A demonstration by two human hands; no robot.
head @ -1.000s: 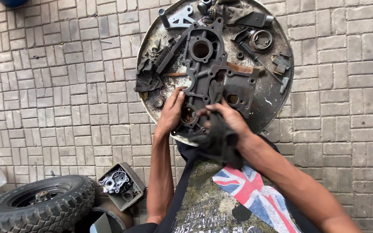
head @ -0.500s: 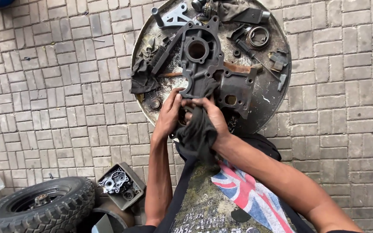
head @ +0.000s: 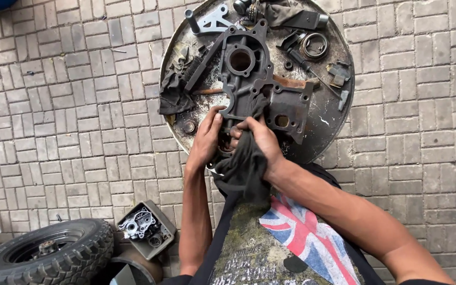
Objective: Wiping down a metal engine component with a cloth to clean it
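Dark cast-metal engine casing (head: 254, 84) lies flat on a round, grimy metal tray (head: 323, 124) set on the brick-paved floor (head: 54, 105); casing has a round bore near its upper middle and a boxy section at lower right; its lower edge sits nearest the person. Left hand (head: 207, 138) rests fingers on the casing's lower left edge, gripping it there; right hand (head: 262, 141) is clenched round a dark rag (head: 244, 169), pressing it against the casing's lower part; the rag hangs down from the fist over the tray rim. On the tray around the casing: a second dark cloth (head: 174, 95) at left, a pale bracket (head: 209, 22) at top left, a metal ring (head: 315, 46) at upper right, small loose fittings along the right side. On the floor at lower left: a knobby tyre (head: 43, 258) on its wheel; just beside it a small open grey housing (head: 146, 228) with parts inside.
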